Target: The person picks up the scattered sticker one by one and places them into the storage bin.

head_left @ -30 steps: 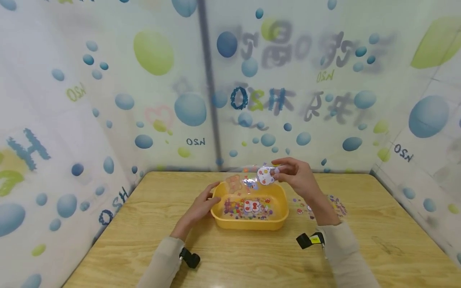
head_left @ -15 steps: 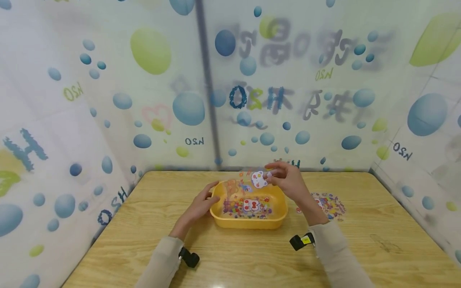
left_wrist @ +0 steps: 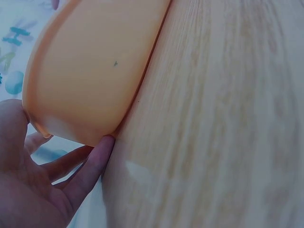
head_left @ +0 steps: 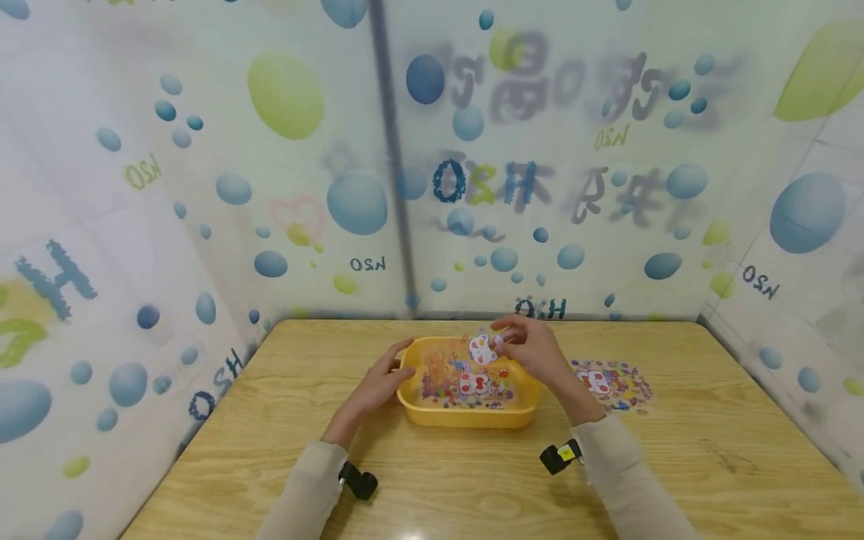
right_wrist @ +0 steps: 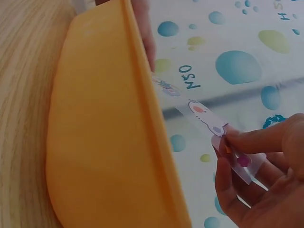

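Note:
A yellow plastic basin (head_left: 471, 418) stands on the table, its outer wall (right_wrist: 104, 118) filling much of the right wrist view. My left hand (head_left: 378, 381) grips the basin's left end, thumb at the rim and fingers along the outside. Between thumb and fingers my right hand (head_left: 536, 351) pinches a clear sticker sheet (right_wrist: 204, 116) printed with a white bear. This sheet slants down over the basin's opening; whether its lower end touches the bottom I cannot tell. Inside the basin lies another printed pattern (head_left: 472, 385) with a white character wearing a red bow.
To the basin's right, another clear sticker sheet (head_left: 621, 386) lies flat on the wooden table (head_left: 445, 480), partly behind the right forearm. A patterned curtain (head_left: 351, 285) hangs behind the table's back edge and along both sides.
My right hand has moved left and slightly down, bringing the sticker sheet lower into the basin. More of the sheet on the table is uncovered. The left hand has stayed on the basin.

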`<state>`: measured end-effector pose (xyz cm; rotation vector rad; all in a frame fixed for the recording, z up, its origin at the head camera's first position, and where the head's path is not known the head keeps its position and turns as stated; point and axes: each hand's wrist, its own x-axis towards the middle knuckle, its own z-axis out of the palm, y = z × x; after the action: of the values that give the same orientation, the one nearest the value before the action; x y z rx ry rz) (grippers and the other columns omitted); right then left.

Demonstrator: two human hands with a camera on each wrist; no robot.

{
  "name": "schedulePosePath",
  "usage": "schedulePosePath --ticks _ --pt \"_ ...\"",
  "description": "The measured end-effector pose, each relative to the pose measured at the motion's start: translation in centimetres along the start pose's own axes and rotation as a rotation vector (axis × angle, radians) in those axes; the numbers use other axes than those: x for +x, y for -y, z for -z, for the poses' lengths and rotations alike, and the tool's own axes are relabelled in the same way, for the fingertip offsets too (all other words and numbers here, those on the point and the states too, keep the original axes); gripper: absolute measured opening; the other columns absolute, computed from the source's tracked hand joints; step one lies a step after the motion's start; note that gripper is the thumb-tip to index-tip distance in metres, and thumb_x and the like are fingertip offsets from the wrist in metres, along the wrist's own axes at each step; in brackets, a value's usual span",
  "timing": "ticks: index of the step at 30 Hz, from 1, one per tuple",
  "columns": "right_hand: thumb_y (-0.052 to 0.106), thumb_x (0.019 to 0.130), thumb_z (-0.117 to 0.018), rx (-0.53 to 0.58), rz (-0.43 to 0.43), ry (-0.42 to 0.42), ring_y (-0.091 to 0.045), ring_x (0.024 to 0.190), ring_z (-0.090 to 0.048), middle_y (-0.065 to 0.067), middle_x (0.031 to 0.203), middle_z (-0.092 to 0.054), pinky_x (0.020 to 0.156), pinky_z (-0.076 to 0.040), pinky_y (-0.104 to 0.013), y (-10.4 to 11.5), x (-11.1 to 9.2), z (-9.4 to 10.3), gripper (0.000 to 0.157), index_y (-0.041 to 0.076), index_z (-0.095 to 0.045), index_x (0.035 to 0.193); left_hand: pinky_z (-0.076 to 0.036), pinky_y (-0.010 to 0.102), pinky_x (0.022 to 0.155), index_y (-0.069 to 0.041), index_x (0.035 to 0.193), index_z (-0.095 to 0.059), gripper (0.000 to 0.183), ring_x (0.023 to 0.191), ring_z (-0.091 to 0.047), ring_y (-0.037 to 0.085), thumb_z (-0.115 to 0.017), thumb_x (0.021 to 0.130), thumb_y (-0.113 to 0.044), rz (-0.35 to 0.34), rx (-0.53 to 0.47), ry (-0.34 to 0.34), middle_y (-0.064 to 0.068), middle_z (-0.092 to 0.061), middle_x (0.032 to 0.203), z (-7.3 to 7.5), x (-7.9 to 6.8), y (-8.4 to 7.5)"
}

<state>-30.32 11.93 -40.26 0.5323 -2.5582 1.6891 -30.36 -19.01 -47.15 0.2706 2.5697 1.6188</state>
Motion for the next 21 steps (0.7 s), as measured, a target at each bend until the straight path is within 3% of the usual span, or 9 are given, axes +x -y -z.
schedulePosePath --ticks 3,10,17,21 --pt "0.009 0.091 -0.064 -0.028 -0.011 0.012 -0.025 0.086 -0.068 -0.009 0.097 -0.069 0.077 -0.057 -0.036 -0.4 0.2 -0.5 0.028 0.01 -0.063 0.119 -0.055 0.042 0.081 -0.031 0.149 -0.033 0.056 0.117 -0.054 0.034 -0.055 0.097 -0.029 0.0 -0.005 0.006 0.018 -0.051 0.135 0.0 0.0 -0.3" --pt "0.007 0.088 -0.065 -0.141 -0.031 0.0 -0.022 0.083 -0.067 -0.008 0.095 -0.067 0.07 -0.058 -0.039 -0.3 0.1 -1.3 0.027 0.009 -0.064 0.115 -0.054 0.039 0.082 -0.021 0.151 -0.032 0.057 0.118 -0.053 0.034 -0.053 0.098 -0.023 0.011 0.024 0.027 0.02 -0.049 0.138 0.4 -1.8 -3.4" --pt "0.008 0.087 -0.066 -0.288 -0.05 0.023 -0.018 0.072 -0.064 -0.005 0.09 -0.068 0.061 -0.055 -0.031 0.0 0.0 -1.7 0.016 0.006 -0.068 0.103 -0.051 0.047 0.091 -0.021 0.151 -0.031 0.056 0.123 -0.05 0.036 -0.052 0.099 -0.022 -0.006 0.017 0.042 0.021 -0.046 0.141 0.4 -1.9 -3.4" --pt "0.013 0.091 -0.062 -0.315 -0.047 0.064 -0.023 0.068 -0.066 -0.007 0.094 -0.07 0.058 -0.053 -0.029 0.0 -0.1 -1.5 0.019 0.005 -0.069 0.107 -0.053 0.044 0.087 -0.02 0.151 -0.031 0.056 0.122 -0.051 0.036 -0.052 0.099 -0.022 -0.009 0.014 0.043 0.021 -0.047 0.141 0.4 -1.9 -3.6"
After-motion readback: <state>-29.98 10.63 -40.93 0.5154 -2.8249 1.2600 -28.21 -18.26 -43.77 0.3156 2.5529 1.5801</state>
